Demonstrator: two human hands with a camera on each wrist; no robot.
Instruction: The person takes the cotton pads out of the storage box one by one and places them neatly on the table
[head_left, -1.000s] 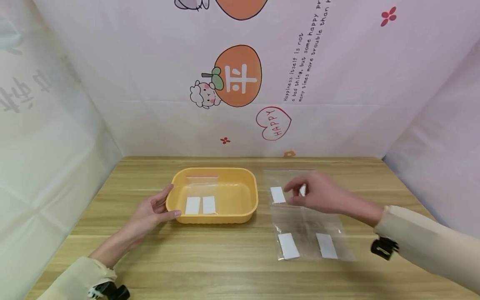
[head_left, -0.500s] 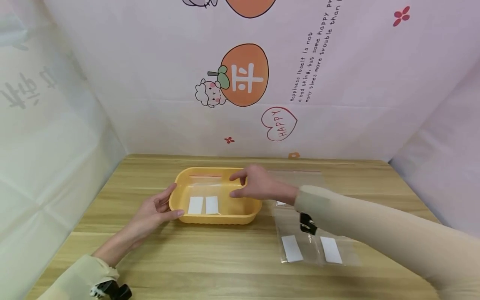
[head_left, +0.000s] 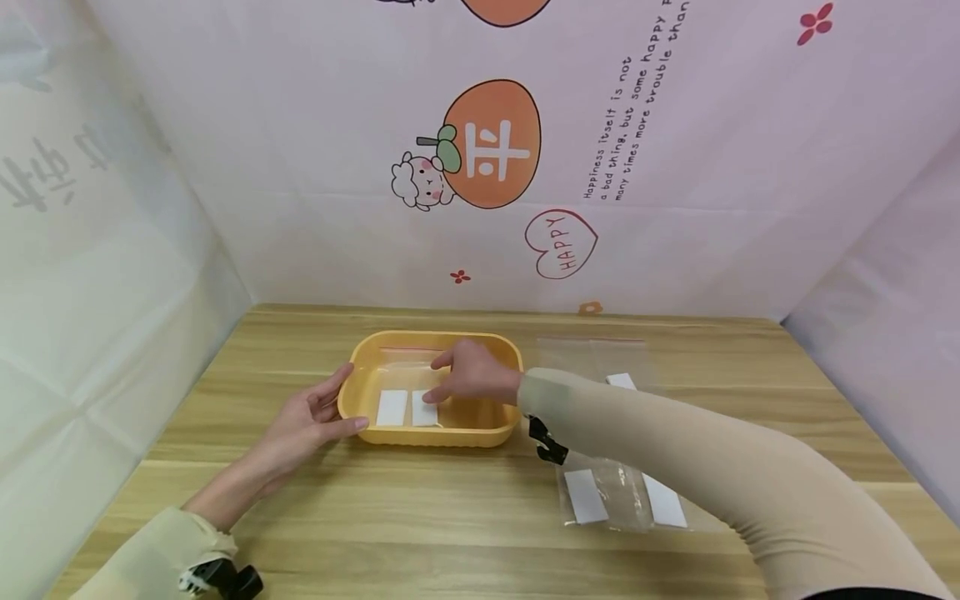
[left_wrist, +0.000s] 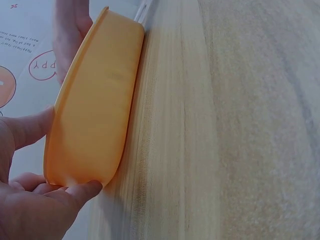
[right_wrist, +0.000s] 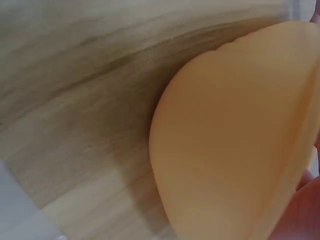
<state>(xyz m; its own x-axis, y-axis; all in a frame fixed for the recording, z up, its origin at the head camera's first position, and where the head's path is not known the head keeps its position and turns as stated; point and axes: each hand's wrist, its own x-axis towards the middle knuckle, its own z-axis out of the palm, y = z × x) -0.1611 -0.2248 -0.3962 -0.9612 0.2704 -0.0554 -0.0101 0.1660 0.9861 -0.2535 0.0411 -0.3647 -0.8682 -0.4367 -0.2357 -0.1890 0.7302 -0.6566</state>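
A yellow plastic tray with rounded corners sits on the wooden table. My left hand grips its left end, thumb over the rim and fingers against the outer wall, as the left wrist view also shows. Inside lies a clear zip bag with a red seal line and two white rectangular pieces. My right hand reaches into the tray over the bag's right side. Its thumb and index finger are spread apart, the thumb over the right white piece. In the right wrist view the tray wall hides most of that hand.
Right of the tray, more clear zip bags with white pieces lie flat on the wooden table, partly beneath my right forearm. A printed cloth hangs behind the table's back edge.
My right hand has moved left from the flat bags, over the tray's right rim and into the tray. My left hand keeps its hold on the tray.
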